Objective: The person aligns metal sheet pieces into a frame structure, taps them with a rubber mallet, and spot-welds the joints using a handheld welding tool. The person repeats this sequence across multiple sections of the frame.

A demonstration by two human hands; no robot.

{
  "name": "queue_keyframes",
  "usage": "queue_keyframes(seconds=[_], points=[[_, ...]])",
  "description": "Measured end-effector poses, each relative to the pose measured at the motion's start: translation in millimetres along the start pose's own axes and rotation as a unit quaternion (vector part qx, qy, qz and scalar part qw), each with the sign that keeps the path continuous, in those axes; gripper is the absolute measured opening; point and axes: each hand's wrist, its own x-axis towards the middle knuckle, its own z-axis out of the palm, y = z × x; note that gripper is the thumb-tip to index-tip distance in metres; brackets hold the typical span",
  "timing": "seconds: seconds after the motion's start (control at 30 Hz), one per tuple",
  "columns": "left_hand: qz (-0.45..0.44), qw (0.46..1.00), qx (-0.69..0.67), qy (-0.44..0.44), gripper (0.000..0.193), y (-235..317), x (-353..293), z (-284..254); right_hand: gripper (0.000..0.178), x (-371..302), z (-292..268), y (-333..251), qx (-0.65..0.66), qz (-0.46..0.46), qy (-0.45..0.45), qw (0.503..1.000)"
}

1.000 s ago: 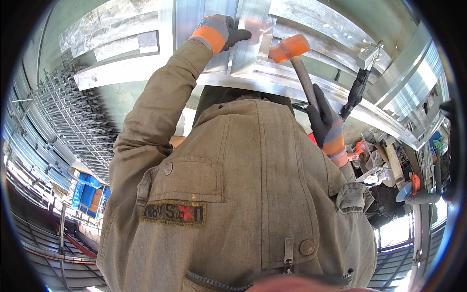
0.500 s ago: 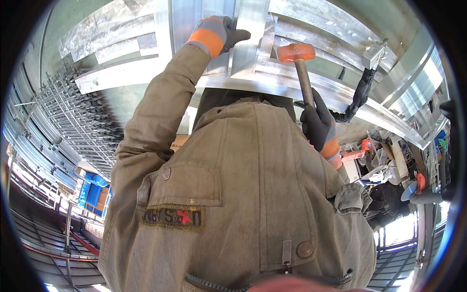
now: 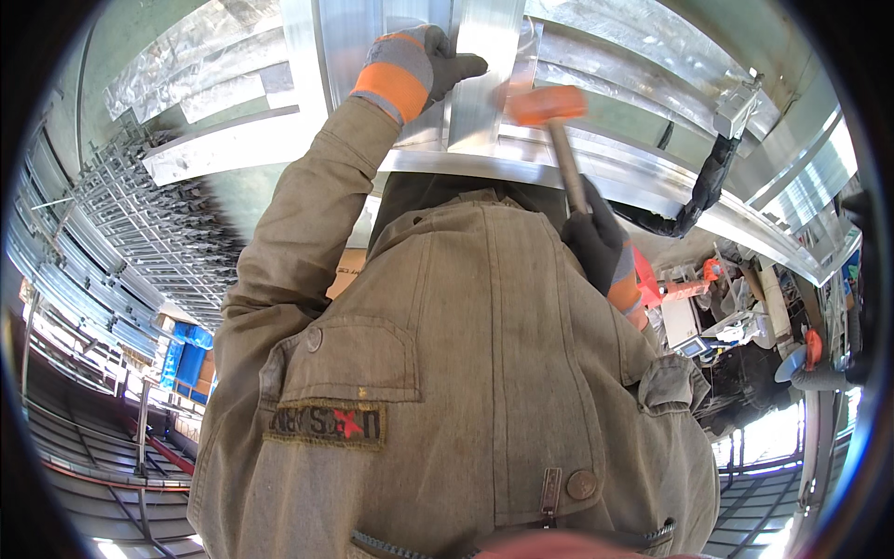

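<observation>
At the metal profiles (image 3: 480, 116), right fingers (image 3: 587, 235) wrap an orange-headed mallet (image 3: 562, 142); left fingers (image 3: 436, 41) curl, their hold unclear.

Bright scene | glare blazing off metal profiles (image 3: 480, 112) | hammer (image 3: 563, 151) motion-blurred at its head | red shape (image 3: 568, 545) below, out of focus | edges bowing, corners black

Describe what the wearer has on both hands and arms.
The left hand is gloved in grey fabric with a broad orange cuff band and dark, coated-looking fingers. The right hand appears to be gloved to match, mostly dark, with grey and orange toward the wrist. The left sleeve is olive-brown cloth, long and creased; the right one is largely hidden.
</observation>
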Motion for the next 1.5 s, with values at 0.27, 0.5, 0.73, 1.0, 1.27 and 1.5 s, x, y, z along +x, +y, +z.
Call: queue_keyframes(seconds=[0.27, 0.5, 0.73, 1.0, 1.27, 1.5], points=[[0.008, 1.0, -0.005, -0.002, 0.065, 1, -1, -1, 0.057, 1, -1, -16, 0.058, 0.111, 0.023, 0.992], [-0.005, 0.999, 0.033, -0.01, 0.069, 5, -12, -5, 0.057, 0, -3, -10, 0.044, 0.106, 0.02, 0.993], [0.017, 0.999, -0.033, 0.024, 0.069, 27, -33, -28, 0.059, 45, -26, -72, 0.21, 0.009, 0.111, 0.971], [-0.032, 0.996, -0.08, 0.002, 0.065, 32, -34, -26, 0.052, 197, -59, -177, 0.323, -0.16, 0.217, 0.907], [-0.038, 0.994, -0.106, -0.005, 0.061, 30, -29, -21, 0.055, 309, -101, -233, 0.388, -0.148, 0.232, 0.88], [-0.045, 0.993, -0.109, -0.025, 0.062, 26, -23, -19, 0.062, 347, -109, -266, -0.049, -0.222, 0.394, 0.89]])
